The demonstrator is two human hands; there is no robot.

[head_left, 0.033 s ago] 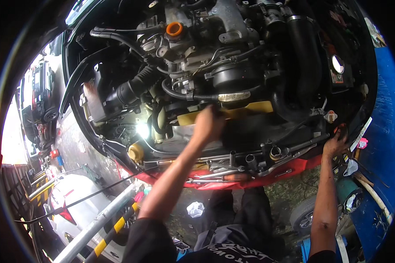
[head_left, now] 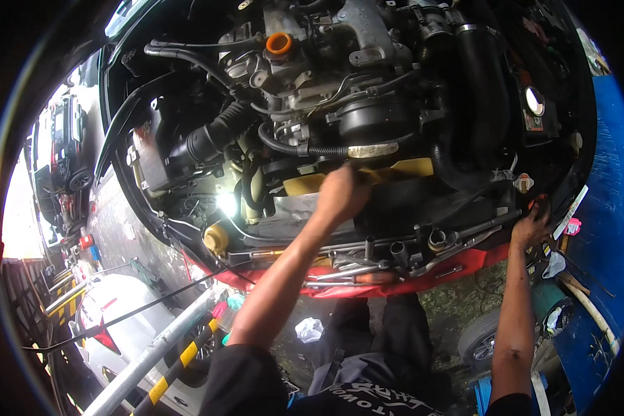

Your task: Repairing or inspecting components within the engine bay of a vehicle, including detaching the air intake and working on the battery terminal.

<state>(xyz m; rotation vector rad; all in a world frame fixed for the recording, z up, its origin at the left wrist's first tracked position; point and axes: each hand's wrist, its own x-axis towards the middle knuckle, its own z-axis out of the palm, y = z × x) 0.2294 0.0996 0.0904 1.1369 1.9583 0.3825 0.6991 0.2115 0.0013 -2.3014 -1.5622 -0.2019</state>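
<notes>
My left hand (head_left: pixel 343 195) is over the gap in front of the engine, beside a yellow fan blade (head_left: pixel 410 168). Its fingers look curled closed, slightly blurred, and whatever they hold is hidden. Just beyond lie a ribbed black hose (head_left: pixel 279 143) with a pale label and a round black pulley (head_left: pixel 374 119). My right hand (head_left: pixel 532 225) leans at the right corner of the car's front edge, fingers bent over it. A small orange piece shows by those fingertips, and a metal cap (head_left: pixel 523 182) is close by.
Wrenches and sockets (head_left: pixel 399 251) lie along the front edge on a red cloth (head_left: pixel 430 281). A yellowish cap (head_left: pixel 215 238) and a bright lamp (head_left: pixel 227 202) are to the left. An orange-rimmed opening (head_left: pixel 279 44) tops the engine. A wheel (head_left: pixel 480 341) lies low at right.
My left hand and forearm have shifted a little to the right over the fan area. My right hand stays on the front corner.
</notes>
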